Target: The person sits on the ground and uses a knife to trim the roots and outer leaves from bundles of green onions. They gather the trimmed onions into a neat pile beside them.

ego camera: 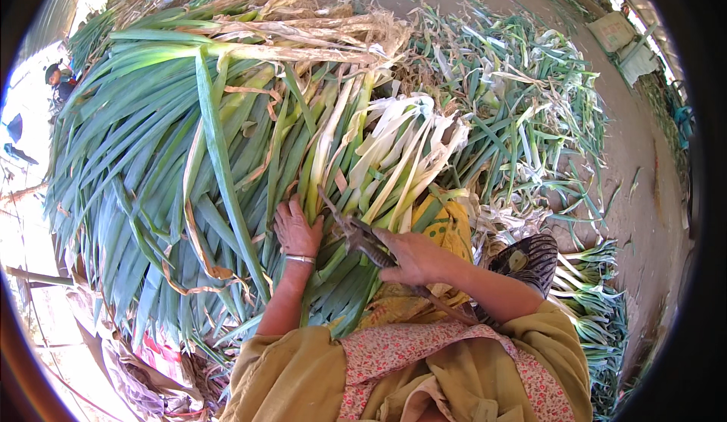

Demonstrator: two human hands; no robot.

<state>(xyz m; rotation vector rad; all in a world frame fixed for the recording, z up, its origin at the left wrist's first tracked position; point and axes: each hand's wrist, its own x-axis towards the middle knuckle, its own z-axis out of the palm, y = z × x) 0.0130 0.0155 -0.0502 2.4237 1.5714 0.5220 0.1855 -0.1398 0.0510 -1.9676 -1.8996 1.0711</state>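
Observation:
A big heap of large green onions lies before me, leaves to the left and rooty ends toward the upper right. My left hand, with a band at the wrist, closes around a green onion stalk at the heap's near side; its fingertips are partly hidden among the leaves. In my right hand is what looks like an air blow gun, its thin nozzle angled up and left over the stalks. A hose runs from its handle toward my apron. Pale onions with loose skins lie just beyond the nozzle.
A yellow sack lies under the near onions. Stripped leaves and skins are piled at the upper right. Cleaned onions lie in a row at my right, beside a dark patterned shoe. A person is at the far left.

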